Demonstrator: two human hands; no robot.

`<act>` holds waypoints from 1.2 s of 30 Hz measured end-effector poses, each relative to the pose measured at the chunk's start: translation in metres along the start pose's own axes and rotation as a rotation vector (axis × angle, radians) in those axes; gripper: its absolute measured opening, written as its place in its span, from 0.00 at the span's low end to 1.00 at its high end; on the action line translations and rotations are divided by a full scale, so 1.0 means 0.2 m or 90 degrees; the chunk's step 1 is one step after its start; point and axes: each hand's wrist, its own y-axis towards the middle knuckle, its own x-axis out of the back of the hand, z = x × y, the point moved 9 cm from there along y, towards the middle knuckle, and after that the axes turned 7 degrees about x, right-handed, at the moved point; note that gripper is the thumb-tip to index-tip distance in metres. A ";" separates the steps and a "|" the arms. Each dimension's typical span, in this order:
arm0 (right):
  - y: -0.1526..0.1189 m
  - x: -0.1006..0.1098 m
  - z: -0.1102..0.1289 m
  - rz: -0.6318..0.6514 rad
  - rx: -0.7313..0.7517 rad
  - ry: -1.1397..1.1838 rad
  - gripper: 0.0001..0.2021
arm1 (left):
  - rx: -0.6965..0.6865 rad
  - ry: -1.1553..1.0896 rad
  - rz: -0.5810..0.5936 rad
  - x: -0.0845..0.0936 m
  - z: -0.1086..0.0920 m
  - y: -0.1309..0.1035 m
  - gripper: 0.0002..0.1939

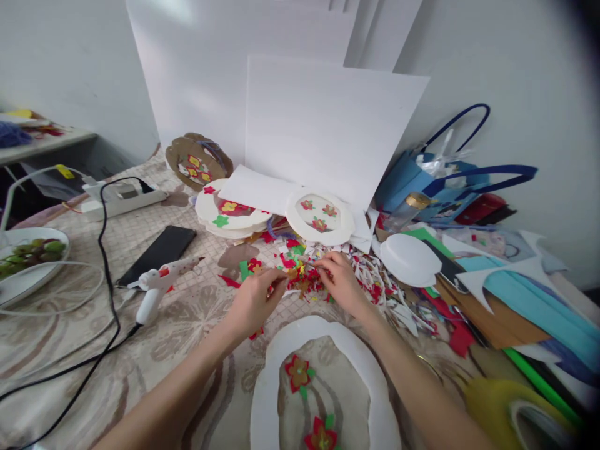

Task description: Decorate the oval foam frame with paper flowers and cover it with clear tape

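Observation:
My left hand (260, 294) is closed, thumb and fingertips pinched at the left edge of a pile of small coloured paper scraps (312, 289). Opposite it, my right hand (341, 279) also pinches over the same pile. Whatever lies between the fingertips of either hand is too small to make out. Below my hands is a white scalloped frame (267, 381) with a clear middle. Two red and gold paper flowers with green leaves, one of them a flower (298, 373) at upper left, sit on it. A loose red flower (254, 265) lies beside my left hand.
At left are a hot glue gun (159, 284), a black phone (157, 255), a power strip (124, 199), cables and a plate of grapes (65, 240). Decorated frames (293, 222) lean behind. To the right are a white oval dish (410, 259), a blue bag (422, 181), paper sheets and yellow tape (492, 406).

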 end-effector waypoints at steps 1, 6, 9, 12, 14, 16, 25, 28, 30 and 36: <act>0.00 -0.01 0.01 0.005 0.006 0.000 0.13 | -0.024 0.010 0.025 -0.02 -0.01 0.00 0.08; 0.02 -0.07 0.07 0.031 0.036 -0.004 0.15 | -0.170 0.080 0.137 -0.15 -0.09 -0.05 0.14; 0.03 -0.08 0.07 0.035 0.037 -0.015 0.14 | -0.163 0.140 0.161 -0.18 -0.08 -0.06 0.15; 0.03 -0.05 0.05 0.021 0.018 -0.032 0.13 | -0.134 0.167 0.129 -0.16 -0.06 -0.04 0.15; 0.03 -0.03 0.03 0.014 0.006 -0.037 0.12 | -0.124 0.165 0.099 -0.13 -0.06 -0.03 0.15; 0.02 0.00 0.02 0.013 -0.001 -0.038 0.11 | -0.123 0.159 0.078 -0.12 -0.05 -0.02 0.13; -0.12 -0.02 0.12 0.154 -0.009 0.008 0.08 | -0.120 0.113 0.018 -0.07 -0.05 -0.01 0.10; -0.15 -0.06 0.15 0.192 -0.009 -0.007 0.09 | -0.104 0.101 0.014 -0.05 -0.05 -0.01 0.09; -0.16 -0.07 0.15 0.193 -0.009 -0.017 0.09 | -0.105 0.093 0.005 -0.04 -0.05 0.00 0.09; -0.16 -0.07 0.12 0.180 -0.015 -0.006 0.10 | -0.121 0.082 -0.006 -0.04 -0.04 0.00 0.09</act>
